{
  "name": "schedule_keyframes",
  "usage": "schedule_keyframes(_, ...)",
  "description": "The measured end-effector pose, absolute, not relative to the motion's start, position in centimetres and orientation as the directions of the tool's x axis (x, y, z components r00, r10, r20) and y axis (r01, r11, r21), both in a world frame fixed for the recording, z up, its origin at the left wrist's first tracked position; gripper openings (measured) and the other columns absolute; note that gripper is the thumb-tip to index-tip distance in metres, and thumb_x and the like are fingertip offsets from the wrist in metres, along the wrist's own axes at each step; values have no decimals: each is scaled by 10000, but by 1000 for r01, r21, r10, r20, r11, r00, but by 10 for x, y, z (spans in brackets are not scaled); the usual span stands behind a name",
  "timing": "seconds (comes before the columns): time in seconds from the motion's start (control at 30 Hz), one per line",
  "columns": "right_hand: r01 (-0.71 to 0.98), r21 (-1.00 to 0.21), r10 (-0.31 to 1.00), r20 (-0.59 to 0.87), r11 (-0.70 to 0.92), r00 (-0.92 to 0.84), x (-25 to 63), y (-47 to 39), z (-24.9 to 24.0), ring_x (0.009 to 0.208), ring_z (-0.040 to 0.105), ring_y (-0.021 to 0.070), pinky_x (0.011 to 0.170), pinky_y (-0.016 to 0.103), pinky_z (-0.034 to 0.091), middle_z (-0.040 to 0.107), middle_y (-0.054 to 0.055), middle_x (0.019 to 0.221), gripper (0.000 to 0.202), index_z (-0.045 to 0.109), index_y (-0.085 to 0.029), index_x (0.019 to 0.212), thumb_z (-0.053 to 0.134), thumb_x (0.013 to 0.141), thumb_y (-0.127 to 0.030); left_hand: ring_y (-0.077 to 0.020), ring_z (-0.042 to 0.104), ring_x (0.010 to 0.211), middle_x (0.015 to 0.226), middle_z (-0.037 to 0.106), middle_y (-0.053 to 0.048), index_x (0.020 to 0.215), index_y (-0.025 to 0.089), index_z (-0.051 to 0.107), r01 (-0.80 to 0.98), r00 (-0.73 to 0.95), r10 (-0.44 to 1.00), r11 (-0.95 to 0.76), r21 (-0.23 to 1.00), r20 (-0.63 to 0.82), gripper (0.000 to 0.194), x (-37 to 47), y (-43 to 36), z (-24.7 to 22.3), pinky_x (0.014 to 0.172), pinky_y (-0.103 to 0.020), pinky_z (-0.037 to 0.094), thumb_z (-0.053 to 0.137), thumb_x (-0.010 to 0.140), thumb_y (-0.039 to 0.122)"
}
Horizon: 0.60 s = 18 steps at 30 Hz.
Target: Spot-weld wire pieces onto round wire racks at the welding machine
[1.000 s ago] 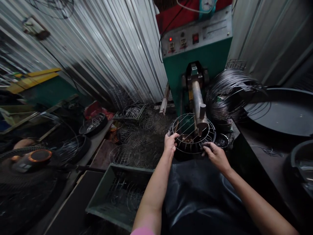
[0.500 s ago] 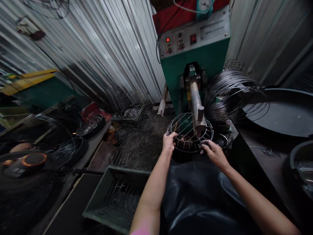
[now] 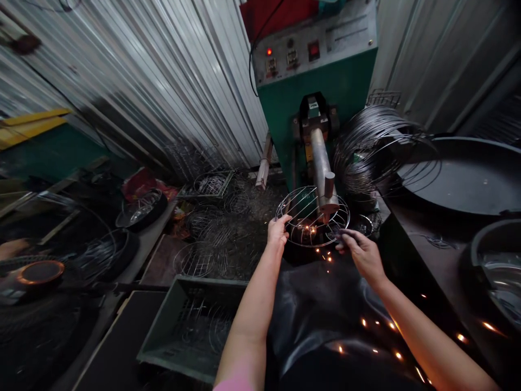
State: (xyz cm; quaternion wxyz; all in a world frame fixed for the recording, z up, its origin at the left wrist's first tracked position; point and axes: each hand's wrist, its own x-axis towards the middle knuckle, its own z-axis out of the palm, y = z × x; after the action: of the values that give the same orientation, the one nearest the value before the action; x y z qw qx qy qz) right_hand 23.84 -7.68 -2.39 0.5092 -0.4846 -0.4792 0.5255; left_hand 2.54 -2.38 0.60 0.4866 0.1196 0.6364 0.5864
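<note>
A round wire rack (image 3: pixel 300 194) lies under the metal arm (image 3: pixel 321 157) of a green machine (image 3: pixel 313 79). My left hand (image 3: pixel 277 232) is closed on the rack's left rim. At the rack's front right, my right hand (image 3: pixel 358 250) pinches a small wire piece (image 3: pixel 334 233) against it, near the tip of the metal arm. The piece is partly hidden by the fingers. Sparks (image 3: pixel 325 255) fly below the tip and over the black apron (image 3: pixel 313 326).
A green crate (image 3: pixel 158 331) with wire parts stands front left. Wire racks (image 3: pixel 207 233) are heaped beyond it. Right of the machine are a wire coil (image 3: pixel 370 146), a large dark pan (image 3: pixel 468 179) and a black tub (image 3: pixel 480 255). Part of another person's hand (image 3: pixel 14 248) shows far left.
Bright sparks now spray from under the machine's arm tip toward the apron and right forearm. The view has shifted slightly. Both hands keep their hold at the rack.
</note>
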Motion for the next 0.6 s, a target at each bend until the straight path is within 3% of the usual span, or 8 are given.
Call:
schedule_keyframes(0.07,-95,-995,999,-44,-42,21,249,-86,-29,641,594,144,572,271,509,631,63,842,404,599,-156,1014,575,778,-482,-12,251,347,433,312,94,560,157,447,-424,-492,722,289,859,-486,254,25,-24,7,326,-156,117,684,470,148)
schedule_keyframes(0.23,-34,-999,993,5,1,-120,244,-95,-12,658,590,132,619,270,511,621,47,841,443,552,-168,1133,544,807,-467,-29,311,356,446,348,84,586,158,460,-417,-512,726,256,872,-459,242,27,-27,8,325,-157,151,673,473,153)
schedule_keyframes(0.43,102,-991,977,65,87,-203,208,-83,-6,584,601,165,532,277,493,643,43,705,347,589,-173,910,509,790,-489,-47,383,356,504,465,64,710,155,514,-354,-582,736,153,922,-346,275,31,-35,5,334,-157,194,664,480,163)
schedule_keyframes(0.6,188,-979,973,36,80,-226,208,-78,-16,487,580,169,450,272,462,624,24,572,364,605,-170,930,521,774,-489,-36,392,362,541,489,65,785,151,519,-363,-574,751,123,923,-326,332,35,-38,9,344,-148,214,655,482,151)
